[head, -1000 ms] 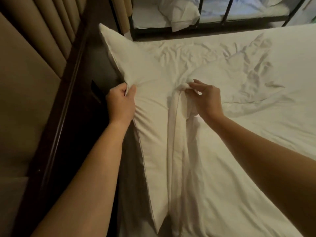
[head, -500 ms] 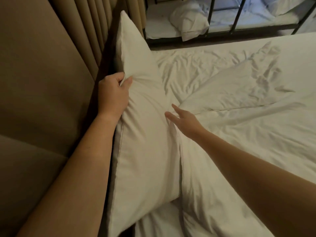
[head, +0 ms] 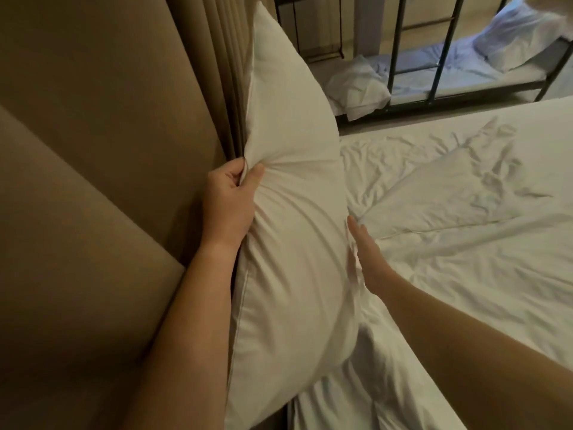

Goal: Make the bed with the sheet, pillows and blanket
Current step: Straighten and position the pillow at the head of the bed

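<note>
A white pillow (head: 291,231) stands on its long edge against the padded beige headboard (head: 102,169). My left hand (head: 231,200) pinches a fold of the pillowcase at its upper left edge. My right hand (head: 366,252) lies flat with fingers together against the pillow's right side, partly tucked behind its bulge. A wrinkled white blanket (head: 449,193) with a folded-over corner covers the bed to the right, over the white sheet (head: 387,383).
Beyond the bed's far edge stands a black metal bunk frame (head: 440,57) with a mattress, rumpled white bedding (head: 356,85) and another pillow (head: 521,41). The headboard fills the left side.
The pillow has gone from lying flat to standing upright against the headboard. My right hand let go of the fabric it pinched and now presses flat against the pillow's side.
</note>
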Demonstrator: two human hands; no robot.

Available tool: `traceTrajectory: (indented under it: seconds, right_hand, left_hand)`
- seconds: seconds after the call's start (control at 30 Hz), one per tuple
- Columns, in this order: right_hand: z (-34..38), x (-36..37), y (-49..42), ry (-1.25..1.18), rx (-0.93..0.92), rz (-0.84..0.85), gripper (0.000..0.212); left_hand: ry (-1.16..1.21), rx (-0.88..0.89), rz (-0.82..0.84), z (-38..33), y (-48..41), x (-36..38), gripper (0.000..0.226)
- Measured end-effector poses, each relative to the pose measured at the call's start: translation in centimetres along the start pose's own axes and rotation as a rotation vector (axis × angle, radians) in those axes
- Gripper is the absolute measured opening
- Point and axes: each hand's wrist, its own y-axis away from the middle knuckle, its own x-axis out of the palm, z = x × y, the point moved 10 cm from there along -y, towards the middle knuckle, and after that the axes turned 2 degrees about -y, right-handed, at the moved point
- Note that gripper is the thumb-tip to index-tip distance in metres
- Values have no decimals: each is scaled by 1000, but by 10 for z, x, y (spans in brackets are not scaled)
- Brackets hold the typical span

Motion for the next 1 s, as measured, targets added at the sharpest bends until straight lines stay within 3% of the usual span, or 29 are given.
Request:
traceTrajectory:
  seconds: [0.13,0.33,0.47,0.57,0.7,0.87,1.0]
  right_hand:
    - [-3,4,17,-40,85,50,74]
    - [-56,-3,25,4,228,26,90]
    - [-91,8,37,-102,278,92,68]
    - [-99,13,34,-191,268,94,68]
    - [-92,11,25,-246,248,30,49]
    - [-88,16,4,-289,217,113,82]
    - [-90,17,-13,-300,240,116,92]
  left_hand:
    - [66,-18,-11,2,-1,-12,55]
    - [-30,-19,-12,-1,29,22,48]
    - [-24,-26,21,2,40,40,41]
    - [-14,-39,51,4,39,43,35]
    - [19,-76,73,9,38,42,37]
    - [47,-96,45,11,29,35,34]
    - [75,-90,25,11,20,29,52]
